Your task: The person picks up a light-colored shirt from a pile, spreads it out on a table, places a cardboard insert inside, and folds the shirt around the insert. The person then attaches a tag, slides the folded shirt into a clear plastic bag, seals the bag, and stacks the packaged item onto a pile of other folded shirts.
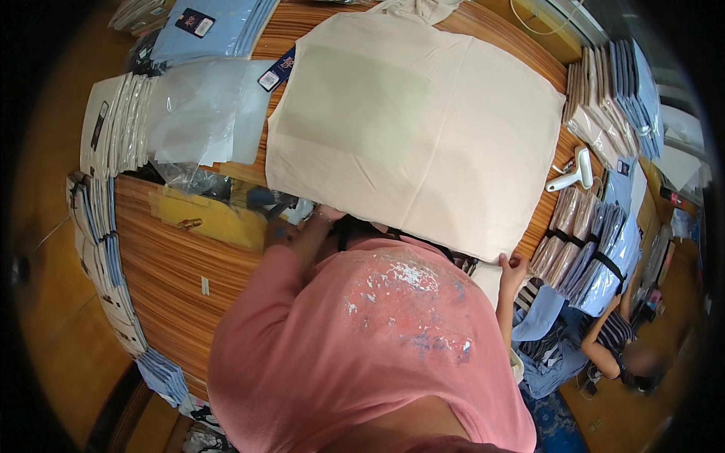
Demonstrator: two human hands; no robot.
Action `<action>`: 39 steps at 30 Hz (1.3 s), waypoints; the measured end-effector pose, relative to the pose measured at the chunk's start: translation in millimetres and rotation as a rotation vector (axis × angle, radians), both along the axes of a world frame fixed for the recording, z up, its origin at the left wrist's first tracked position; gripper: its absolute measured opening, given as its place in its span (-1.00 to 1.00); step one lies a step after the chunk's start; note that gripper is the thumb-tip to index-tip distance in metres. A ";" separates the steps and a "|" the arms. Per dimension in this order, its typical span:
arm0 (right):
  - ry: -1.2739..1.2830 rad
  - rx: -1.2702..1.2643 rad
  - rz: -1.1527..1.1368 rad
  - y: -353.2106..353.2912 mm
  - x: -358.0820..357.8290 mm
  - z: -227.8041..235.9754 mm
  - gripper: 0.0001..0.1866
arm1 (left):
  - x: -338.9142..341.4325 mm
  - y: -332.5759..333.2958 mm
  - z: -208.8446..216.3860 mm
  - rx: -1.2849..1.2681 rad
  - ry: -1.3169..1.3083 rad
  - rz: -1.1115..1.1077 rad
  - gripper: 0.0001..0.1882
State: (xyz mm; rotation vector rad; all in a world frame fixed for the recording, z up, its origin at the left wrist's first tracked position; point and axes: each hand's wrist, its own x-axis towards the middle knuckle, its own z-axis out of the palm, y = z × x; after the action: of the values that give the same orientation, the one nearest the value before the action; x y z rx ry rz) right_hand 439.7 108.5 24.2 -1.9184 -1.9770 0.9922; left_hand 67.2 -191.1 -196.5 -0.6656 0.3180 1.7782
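A cream knit garment [483, 128], probably a shirt, lies flat across the wooden table in front of me. Through its left half shows a greenish rectangular area [355, 102], perhaps a sheet inside. A dark hang tag [278, 69] sticks out at its upper left edge. At the near right corner, my right hand [513, 269] is closed on the garment's hem between thumb and fingers. My left hand [329, 214] is at the near left edge, close to an open drawer; its fingers are mostly hidden, so their hold does not show.
Clear plastic bags [204, 106] and bagged shirts [113, 124] are piled at left. The yellowish drawer [211, 215] stands open below them. A white lint roller [575, 172] and strapped shirt bundles [578, 238] lie at right. Another person [615, 340] works beyond.
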 end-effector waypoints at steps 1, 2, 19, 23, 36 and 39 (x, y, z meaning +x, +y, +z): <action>-0.026 -0.032 0.057 3.8 5.8 -4.4 -0.61 | -1.8 -3.4 -6.5 0.098 0.078 0.036 -0.43; -0.053 -0.058 0.106 9.9 18.1 -15.5 -0.64 | -3.6 -4.3 0.3 -0.049 0.122 0.026 -0.45; 1.082 -0.479 -0.273 98.0 -82.7 45.0 -0.71 | -88.8 123.5 311.2 -0.408 1.657 -0.214 -0.53; 1.095 -0.575 -0.116 119.8 -87.5 36.6 -0.70 | -103.8 182.6 273.0 -0.445 2.428 -0.411 -0.61; 1.127 -0.610 -0.183 169.9 -111.6 22.8 -0.66 | -143.0 251.9 249.8 -0.357 2.692 -0.995 -0.86; 1.014 -0.498 -0.236 164.1 -120.0 14.4 -0.53 | -139.7 250.8 238.6 -0.336 2.771 -0.832 -0.89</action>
State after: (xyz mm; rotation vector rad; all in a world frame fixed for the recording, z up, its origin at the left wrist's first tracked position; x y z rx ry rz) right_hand 319.8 272.6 38.6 -1.2894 -0.9565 1.9708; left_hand -72.5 59.7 42.1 1.9207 2.1128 0.5167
